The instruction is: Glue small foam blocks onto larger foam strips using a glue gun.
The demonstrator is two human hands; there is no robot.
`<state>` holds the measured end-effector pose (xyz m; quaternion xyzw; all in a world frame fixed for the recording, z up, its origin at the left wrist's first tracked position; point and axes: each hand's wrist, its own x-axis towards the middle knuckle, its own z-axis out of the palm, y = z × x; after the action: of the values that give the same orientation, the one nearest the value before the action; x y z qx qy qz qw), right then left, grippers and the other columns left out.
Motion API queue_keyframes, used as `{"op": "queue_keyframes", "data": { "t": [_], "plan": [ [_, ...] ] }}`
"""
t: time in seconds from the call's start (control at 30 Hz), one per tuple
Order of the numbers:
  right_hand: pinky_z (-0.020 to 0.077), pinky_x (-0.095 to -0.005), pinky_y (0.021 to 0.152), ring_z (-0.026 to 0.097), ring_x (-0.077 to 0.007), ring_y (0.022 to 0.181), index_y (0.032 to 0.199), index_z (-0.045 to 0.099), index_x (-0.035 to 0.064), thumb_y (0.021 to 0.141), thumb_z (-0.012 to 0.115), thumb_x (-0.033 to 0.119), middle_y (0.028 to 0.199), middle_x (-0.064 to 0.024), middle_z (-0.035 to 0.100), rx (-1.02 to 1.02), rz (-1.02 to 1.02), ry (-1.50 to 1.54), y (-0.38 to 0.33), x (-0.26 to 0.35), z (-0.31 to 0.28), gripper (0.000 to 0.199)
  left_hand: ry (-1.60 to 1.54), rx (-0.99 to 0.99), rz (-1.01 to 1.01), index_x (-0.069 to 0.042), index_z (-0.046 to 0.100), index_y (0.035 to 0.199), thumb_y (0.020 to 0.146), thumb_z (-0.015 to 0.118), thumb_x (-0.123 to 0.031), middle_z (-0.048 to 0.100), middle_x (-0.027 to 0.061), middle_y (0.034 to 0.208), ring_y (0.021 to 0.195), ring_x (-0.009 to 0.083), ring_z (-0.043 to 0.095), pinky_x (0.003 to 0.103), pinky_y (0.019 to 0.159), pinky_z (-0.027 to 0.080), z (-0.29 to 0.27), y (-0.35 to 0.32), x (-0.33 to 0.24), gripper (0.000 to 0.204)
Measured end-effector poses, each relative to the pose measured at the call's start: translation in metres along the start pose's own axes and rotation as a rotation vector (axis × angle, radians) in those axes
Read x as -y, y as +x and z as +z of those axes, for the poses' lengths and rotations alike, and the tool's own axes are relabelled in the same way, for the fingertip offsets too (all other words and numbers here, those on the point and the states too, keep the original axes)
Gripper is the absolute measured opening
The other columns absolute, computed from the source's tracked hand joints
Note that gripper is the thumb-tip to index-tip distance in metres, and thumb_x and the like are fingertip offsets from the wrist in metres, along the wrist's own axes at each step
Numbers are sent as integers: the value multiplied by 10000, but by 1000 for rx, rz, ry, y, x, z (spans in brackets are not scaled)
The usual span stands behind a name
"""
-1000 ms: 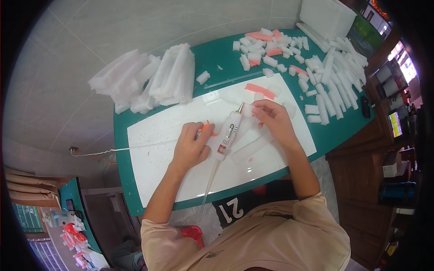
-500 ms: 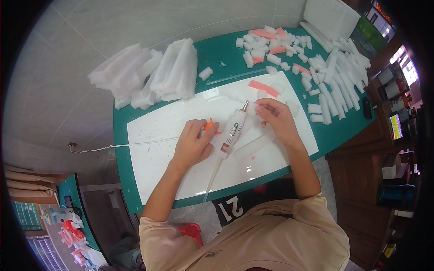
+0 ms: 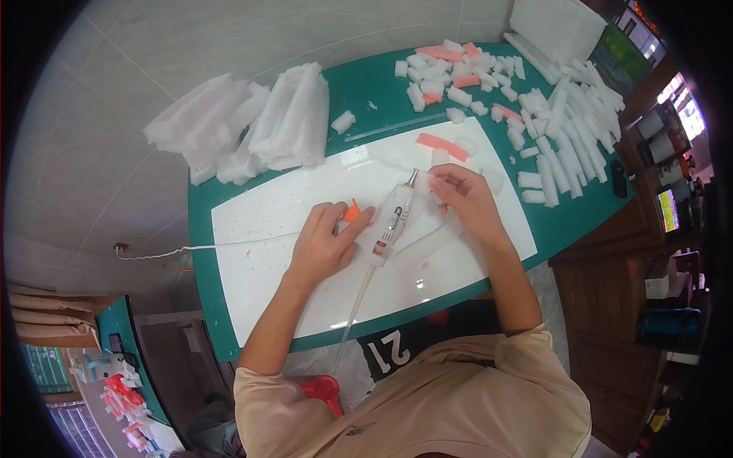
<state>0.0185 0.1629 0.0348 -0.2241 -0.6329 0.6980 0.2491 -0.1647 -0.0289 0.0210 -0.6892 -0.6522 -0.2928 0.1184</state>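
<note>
My left hand (image 3: 324, 240) is wrapped round the handle of a hot glue gun (image 3: 391, 223), with its orange trigger (image 3: 352, 211) showing beside the fingers. A clear glue stick (image 3: 353, 309) juts from the back of the gun toward me. The metal nozzle points away and to the right, touching or almost touching a small white foam piece (image 3: 424, 180). That piece is pinched between the fingertips of my right hand (image 3: 462, 195). Under both hands lies a white board (image 3: 259, 290); a pink foam strip (image 3: 443, 146) and several pale pieces rest beyond my right hand.
The board sits on a green table (image 3: 359, 99). Bundled white foam (image 3: 290, 114) stands at the far left; loose foam pieces (image 3: 439, 72) and long foam sticks (image 3: 573, 145) lie at the far right. A white cord (image 3: 252, 243) crosses the board's left. Below is a red container (image 3: 324, 393).
The orange trigger looks more covered by my left fingers than before. Both hands keep their places on the gun and foam piece; the whole view has shifted slightly.
</note>
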Motion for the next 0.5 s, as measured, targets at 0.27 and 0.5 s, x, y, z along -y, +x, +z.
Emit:
{"op": "queue_keyframes", "data": {
  "t": [0.27,0.5],
  "plan": [
    [423,-202,609,516,-70,693,1047,623,-30,897,643,120,886,-36,636,-7,17,9,1,-3,0,213,15,-12,28,-112,696,1099,533,607,65,533,133,1001,904,288,525,331,706,484,-1,-1,2,600],
    [419,-201,604,515,-66,719,1043,626,-15,918,608,100,870,-25,619,13,-6,56,-3,2,2,171,-4,-58,3,-97,694,1088,544,611,14,549,140,999,882,297,540,361,774,489,-3,-2,2,562]
  ]
}}
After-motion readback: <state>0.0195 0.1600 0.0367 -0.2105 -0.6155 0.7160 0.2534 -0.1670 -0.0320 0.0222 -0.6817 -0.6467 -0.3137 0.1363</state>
